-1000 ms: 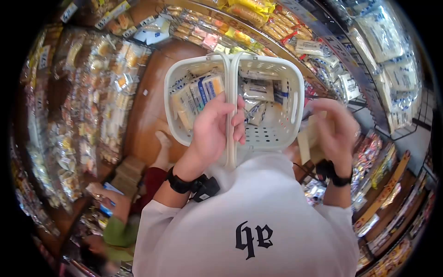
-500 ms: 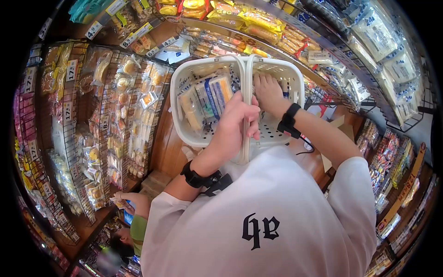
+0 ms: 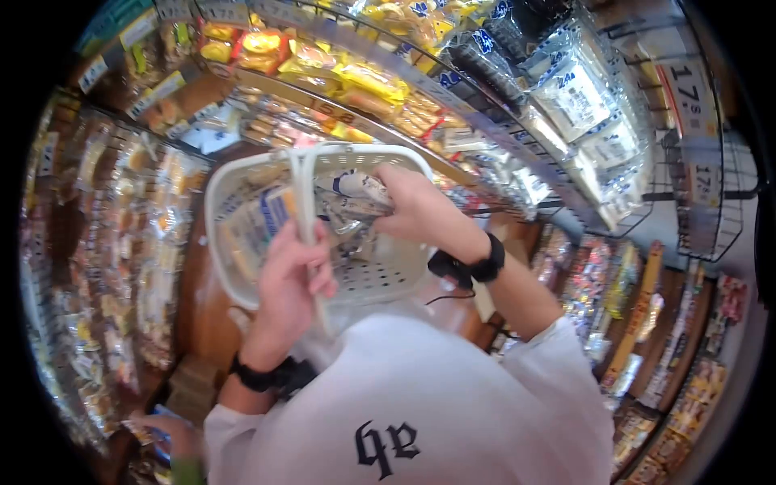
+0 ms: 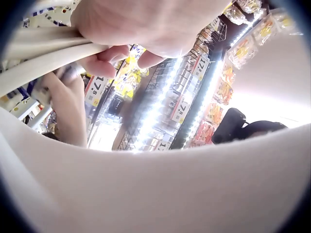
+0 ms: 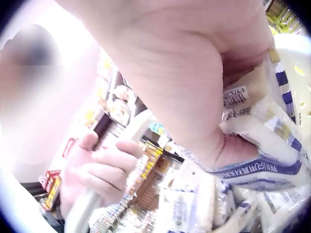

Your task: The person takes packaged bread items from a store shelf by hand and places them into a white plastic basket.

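Note:
A white plastic shopping basket [image 3: 380, 287] with holes in its walls hangs in front of the white shirt. My left hand [image 3: 289, 271] grips its pale handles [image 3: 304, 190]; in the right wrist view its fingers curl round them. Inside the basket's right half, my right hand [image 3: 420, 206] holds a clear-and-white bread package [image 3: 362, 187] with blue print, thumb and fingers on either side of it. The right wrist view shows that package [image 5: 262, 119] close up, with a barcode. Other wrapped packages [image 3: 255, 222] lie in the basket's left half, one with a blue and yellow label.
Shelves of yellow-wrapped snacks [image 3: 372, 81] and bagged white bread [image 3: 574, 101] rise beyond the basket. Wire racks of packaged goods [image 3: 166, 242] line the left side. More packets [image 3: 586, 279] stand at right. Another person's arm [image 3: 166, 428] shows at lower left.
My right hand, away from the basket at first, reached into its right half and now holds a package raised there. The left hand keeps gripping the handles. The basket sits further left in view.

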The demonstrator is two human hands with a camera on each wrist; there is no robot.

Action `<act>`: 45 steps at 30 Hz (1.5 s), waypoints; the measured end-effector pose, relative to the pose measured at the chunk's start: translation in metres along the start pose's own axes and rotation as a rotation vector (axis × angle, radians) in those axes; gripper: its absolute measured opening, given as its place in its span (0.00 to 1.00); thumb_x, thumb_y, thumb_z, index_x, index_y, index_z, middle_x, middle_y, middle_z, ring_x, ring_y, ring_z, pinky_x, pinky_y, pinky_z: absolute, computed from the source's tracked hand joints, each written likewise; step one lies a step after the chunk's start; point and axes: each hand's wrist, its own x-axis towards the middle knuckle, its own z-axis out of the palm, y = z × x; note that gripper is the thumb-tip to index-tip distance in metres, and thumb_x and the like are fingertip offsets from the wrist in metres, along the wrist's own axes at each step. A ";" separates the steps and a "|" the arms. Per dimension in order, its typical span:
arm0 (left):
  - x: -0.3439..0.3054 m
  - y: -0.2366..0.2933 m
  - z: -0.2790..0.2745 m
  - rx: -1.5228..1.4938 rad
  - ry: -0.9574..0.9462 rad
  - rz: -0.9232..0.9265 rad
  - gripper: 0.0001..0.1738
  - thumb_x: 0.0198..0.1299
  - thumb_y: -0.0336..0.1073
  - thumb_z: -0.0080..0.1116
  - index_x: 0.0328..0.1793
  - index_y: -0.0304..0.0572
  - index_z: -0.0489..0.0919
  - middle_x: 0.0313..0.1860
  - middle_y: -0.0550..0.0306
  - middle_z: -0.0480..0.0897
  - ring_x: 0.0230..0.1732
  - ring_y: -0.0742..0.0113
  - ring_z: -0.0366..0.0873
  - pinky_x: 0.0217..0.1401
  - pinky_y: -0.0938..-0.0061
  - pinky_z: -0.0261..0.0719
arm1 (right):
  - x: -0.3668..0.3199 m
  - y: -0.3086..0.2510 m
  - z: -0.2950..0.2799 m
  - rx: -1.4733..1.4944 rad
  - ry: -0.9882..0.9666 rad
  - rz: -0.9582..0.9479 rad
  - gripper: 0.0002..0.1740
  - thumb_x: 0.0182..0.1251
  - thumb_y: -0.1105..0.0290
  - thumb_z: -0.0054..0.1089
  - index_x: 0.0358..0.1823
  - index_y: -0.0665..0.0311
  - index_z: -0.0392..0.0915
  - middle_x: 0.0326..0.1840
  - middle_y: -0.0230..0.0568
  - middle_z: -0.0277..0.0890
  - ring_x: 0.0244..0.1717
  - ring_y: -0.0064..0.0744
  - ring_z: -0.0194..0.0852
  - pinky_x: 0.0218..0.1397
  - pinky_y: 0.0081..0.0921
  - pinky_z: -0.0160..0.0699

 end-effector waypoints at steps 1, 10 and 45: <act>0.002 0.000 -0.002 0.009 -0.009 0.015 0.16 0.54 0.37 0.46 0.48 0.39 0.69 0.23 0.68 0.62 0.15 0.79 0.59 0.20 0.81 0.66 | -0.013 -0.009 -0.014 -0.003 0.053 -0.029 0.32 0.45 0.70 0.68 0.54 0.72 0.68 0.41 0.62 0.76 0.45 0.59 0.78 0.48 0.44 0.77; 0.008 -0.011 -0.011 -0.097 0.085 0.004 0.18 0.52 0.38 0.46 0.49 0.38 0.67 0.23 0.67 0.62 0.15 0.79 0.56 0.18 0.82 0.61 | -0.155 0.072 -0.135 1.394 0.715 0.196 0.40 0.55 0.73 0.54 0.72 0.75 0.54 0.62 0.56 0.67 0.61 0.47 0.72 0.64 0.43 0.75; -0.006 -0.024 0.013 -0.176 -0.023 0.049 0.14 0.54 0.38 0.47 0.45 0.41 0.68 0.22 0.66 0.60 0.16 0.77 0.53 0.17 0.81 0.55 | -0.143 0.160 -0.243 1.545 2.036 -0.800 0.24 0.78 0.49 0.43 0.61 0.59 0.72 0.57 0.39 0.78 0.56 0.41 0.77 0.61 0.37 0.79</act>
